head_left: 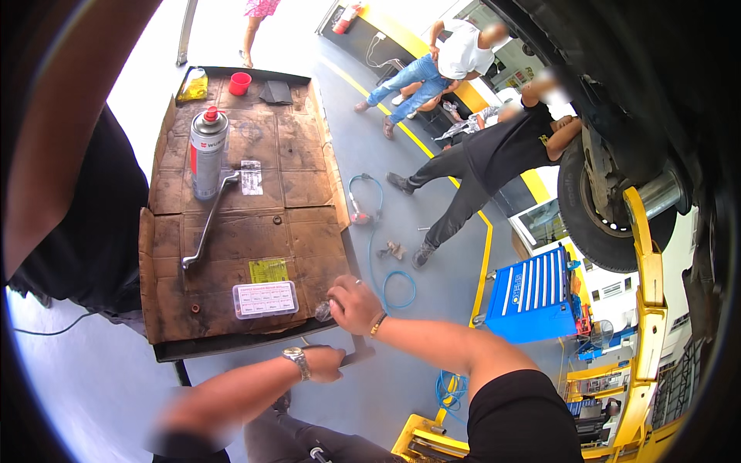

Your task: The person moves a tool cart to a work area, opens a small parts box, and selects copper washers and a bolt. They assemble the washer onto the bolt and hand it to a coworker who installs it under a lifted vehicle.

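Observation:
My right hand [355, 307] is closed at the near right corner of the cardboard-covered cart [231, 231]. Its fingertips pinch a small, greyish, crinkled see-through piece [323, 311]. Lower down, my left hand [324, 363], with a watch at the wrist, is curled round a dark bar [359, 353] beside the cart's near edge. A flat clear case [265, 300] with a printed label lies just left of my right hand. Behind it is a yellow label [268, 270]. A bent box-end wrench [210, 224] lies beside an upright spray can [207, 154] with a red cap.
A red cup [240, 83] and a yellow packet [194, 85] stand at the cart's far end. Another person's arm [58, 147] reaches in at left. A blue tool chest [532, 293], a raised wheel [594, 208], a floor hose [400, 289] and a person in black [494, 154] are at right.

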The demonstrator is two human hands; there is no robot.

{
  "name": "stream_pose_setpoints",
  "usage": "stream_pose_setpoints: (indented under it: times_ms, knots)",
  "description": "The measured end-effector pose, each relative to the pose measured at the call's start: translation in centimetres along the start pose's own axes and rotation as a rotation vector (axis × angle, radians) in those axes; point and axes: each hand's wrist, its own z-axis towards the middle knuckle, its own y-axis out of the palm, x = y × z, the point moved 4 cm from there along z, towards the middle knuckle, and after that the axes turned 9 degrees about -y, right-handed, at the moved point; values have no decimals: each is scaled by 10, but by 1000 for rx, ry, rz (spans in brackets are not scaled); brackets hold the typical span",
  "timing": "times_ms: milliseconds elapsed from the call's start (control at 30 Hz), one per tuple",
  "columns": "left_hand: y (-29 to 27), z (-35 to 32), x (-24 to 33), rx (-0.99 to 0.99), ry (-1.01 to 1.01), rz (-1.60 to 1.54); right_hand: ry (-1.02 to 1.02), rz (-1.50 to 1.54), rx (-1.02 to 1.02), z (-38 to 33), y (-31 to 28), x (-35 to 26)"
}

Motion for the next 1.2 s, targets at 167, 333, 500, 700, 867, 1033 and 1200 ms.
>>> stream_pose_setpoints:
  times_ms: [167, 333, 500, 700, 867, 1033, 1200]
  knots:
    - [4, 3, -5, 44, 21, 5, 3, 8, 4, 2, 1, -3]
    - [4, 2, -4, 67, 27, 11, 15, 15, -9, 2, 1, -2]
    - [3, 1, -4, 94, 79, 22, 4, 13, -27, 2, 0, -4]
    - [6, 10, -11, 84, 109, -101, 10, 29, -54, 4, 2, -1]
    - [9, 14, -13, 99, 111, -95, 26, 37, -59, 5, 0, -4]
    - [7, 21, -14, 139, 116, -94, 27, 59, -57, 5, 3, -5]
    - [0, 9, -8, 166, 59, -7, 36, 63, -90, 7, 3, -1]
